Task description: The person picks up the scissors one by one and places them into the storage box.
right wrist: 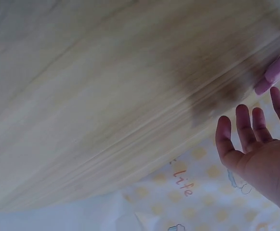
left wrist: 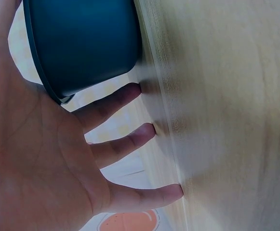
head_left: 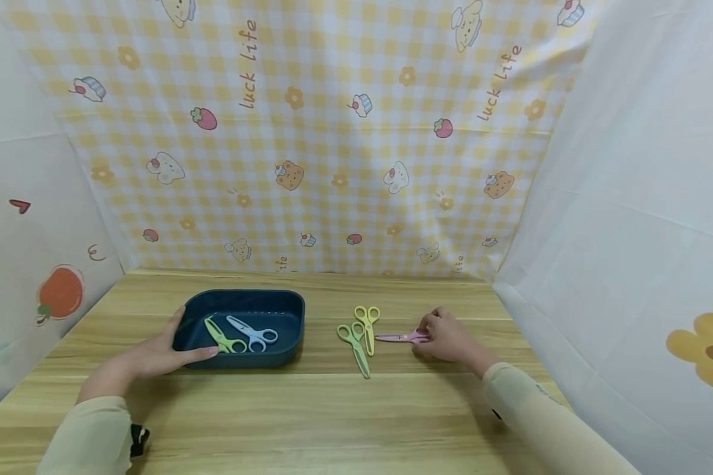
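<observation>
Okay so, wood-grain bench (head_left: 333, 425), dark blue tub (head_left: 243, 361) toward its left. The left hand (head_left: 156, 354) braces the tub's left end: thumb (head_left: 197, 355) along the near rim, three fingers (left wrist: 125, 143) straight and splayed outside, tips on the bench, not clenched. The right hand (head_left: 447, 338) is arched over the handles of some pink scissors (head_left: 397, 338); can't tell if it's pinching or just touching. Yellow scissors (head_left: 368, 336) and pale green scissors (head_left: 360, 355) lie just left; blue scissors (head_left: 243, 327) and lime scissors (head_left: 219, 336) are inside the tub.
</observation>
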Motion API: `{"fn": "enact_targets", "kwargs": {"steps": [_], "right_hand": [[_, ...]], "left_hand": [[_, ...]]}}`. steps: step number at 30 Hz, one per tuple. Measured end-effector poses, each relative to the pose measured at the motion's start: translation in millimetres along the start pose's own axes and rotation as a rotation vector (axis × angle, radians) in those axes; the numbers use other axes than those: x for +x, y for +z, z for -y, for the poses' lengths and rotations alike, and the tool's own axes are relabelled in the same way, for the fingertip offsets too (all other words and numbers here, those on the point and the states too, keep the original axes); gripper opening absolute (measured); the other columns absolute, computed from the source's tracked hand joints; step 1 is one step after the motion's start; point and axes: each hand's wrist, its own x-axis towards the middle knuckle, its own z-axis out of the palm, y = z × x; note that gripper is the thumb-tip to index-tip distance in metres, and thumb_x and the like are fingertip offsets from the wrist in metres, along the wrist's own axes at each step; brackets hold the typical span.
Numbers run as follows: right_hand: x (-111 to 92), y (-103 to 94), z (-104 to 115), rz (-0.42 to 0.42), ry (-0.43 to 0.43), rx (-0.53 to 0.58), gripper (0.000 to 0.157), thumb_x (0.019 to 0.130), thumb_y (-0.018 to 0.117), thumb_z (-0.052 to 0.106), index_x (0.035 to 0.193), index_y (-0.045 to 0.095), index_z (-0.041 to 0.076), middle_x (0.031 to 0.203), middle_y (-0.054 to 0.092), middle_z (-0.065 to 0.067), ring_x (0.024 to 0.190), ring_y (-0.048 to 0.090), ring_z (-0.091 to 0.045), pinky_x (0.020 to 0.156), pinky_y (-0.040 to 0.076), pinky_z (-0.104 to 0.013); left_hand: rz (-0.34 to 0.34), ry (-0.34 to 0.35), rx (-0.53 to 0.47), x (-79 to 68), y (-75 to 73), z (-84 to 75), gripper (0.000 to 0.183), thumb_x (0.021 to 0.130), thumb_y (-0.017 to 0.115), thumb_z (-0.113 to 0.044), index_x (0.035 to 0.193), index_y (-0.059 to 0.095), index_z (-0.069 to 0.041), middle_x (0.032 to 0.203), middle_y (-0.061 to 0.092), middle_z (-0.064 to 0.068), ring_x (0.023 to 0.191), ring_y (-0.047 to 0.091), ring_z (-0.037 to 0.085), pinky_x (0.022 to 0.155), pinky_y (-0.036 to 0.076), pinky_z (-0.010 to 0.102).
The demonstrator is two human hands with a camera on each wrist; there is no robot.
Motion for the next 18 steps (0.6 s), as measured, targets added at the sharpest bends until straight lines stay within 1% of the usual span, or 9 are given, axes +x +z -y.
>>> {"fn": "enact_targets", "kwargs": {"steps": [3,5,6,8,11,14,18], "right_hand": [[-4.1,-4.4,-3.3,0.032,0.022,0.049,0.065,0.089,0.083,0.048,0.138,0.067,0.009,0.136,0.059,-0.019,0.108,0.063,-0.028,0.096,0.057,-0.053],[-5.6,-6.0,-5.6,0.047,0.035,0.063,0.075,0.089,0.082,0.05,0.148,0.061,0.009,0.14,0.057,-0.02,0.11,0.062,-0.029,0.097,0.056,-0.054],[-5.8,-6.4,-6.8,0.051,0.035,0.066,0.077,0.089,0.082,0.051,0.15,0.059,0.01,0.141,0.057,-0.02,0.111,0.062,-0.029,0.095,0.056,-0.053],[-5.4,-6.7,-8.9,0.058,0.03,0.064,0.079,0.088,0.082,0.051,0.152,0.058,0.011,0.14,0.057,-0.019,0.109,0.06,-0.027,0.089,0.056,-0.049],[-3.6,-6.0,-11.8,0.069,0.023,0.061,0.077,0.087,0.082,0.052,0.15,0.06,0.012,0.137,0.057,-0.016,0.104,0.056,-0.024,0.08,0.051,-0.041],[-2.3,-4.8,-14.6,0.077,0.023,0.062,0.074,0.087,0.083,0.052,0.146,0.064,0.012,0.135,0.057,-0.015,0.104,0.055,-0.024,0.08,0.05,-0.04],[-2.2,-4.2,-18.0,0.077,0.024,0.061,0.072,0.087,0.083,0.053,0.143,0.067,0.011,0.134,0.057,-0.016,0.109,0.056,-0.026,0.086,0.053,-0.045]], "left_hand": [[-0.003,0.0,0.0,-0.2,0.5,0.3,0.132,0.097,0.056,-0.075,0.16,-0.032,0.002,0.16,0.005,0.057,0.143,0.026,0.077,0.107,0.037,0.084],[-0.005,-0.004,0.003,-0.1,0.7,0.5,0.132,0.097,0.056,-0.075,0.16,-0.032,0.002,0.16,0.005,0.057,0.143,0.026,0.077,0.107,0.037,0.084],[-0.004,-0.005,0.004,-0.1,0.7,0.6,0.132,0.097,0.055,-0.075,0.16,-0.032,0.002,0.16,0.006,0.057,0.143,0.027,0.077,0.107,0.037,0.083],[0.0,-0.008,0.004,-0.1,0.7,0.9,0.133,0.097,0.055,-0.076,0.159,-0.032,0.002,0.16,0.006,0.057,0.143,0.026,0.077,0.107,0.037,0.083],[0.006,-0.008,-0.001,0.0,0.9,1.7,0.133,0.097,0.055,-0.076,0.159,-0.032,0.003,0.16,0.006,0.057,0.144,0.025,0.077,0.108,0.036,0.084],[0.008,-0.007,-0.006,1.3,1.3,3.4,0.133,0.097,0.055,-0.076,0.159,-0.033,0.002,0.16,0.005,0.057,0.144,0.024,0.077,0.109,0.034,0.084],[0.003,-0.006,-0.001,3.2,1.3,4.5,0.133,0.097,0.055,-0.076,0.159,-0.033,0.002,0.16,0.004,0.057,0.144,0.023,0.077,0.109,0.033,0.084]]}}
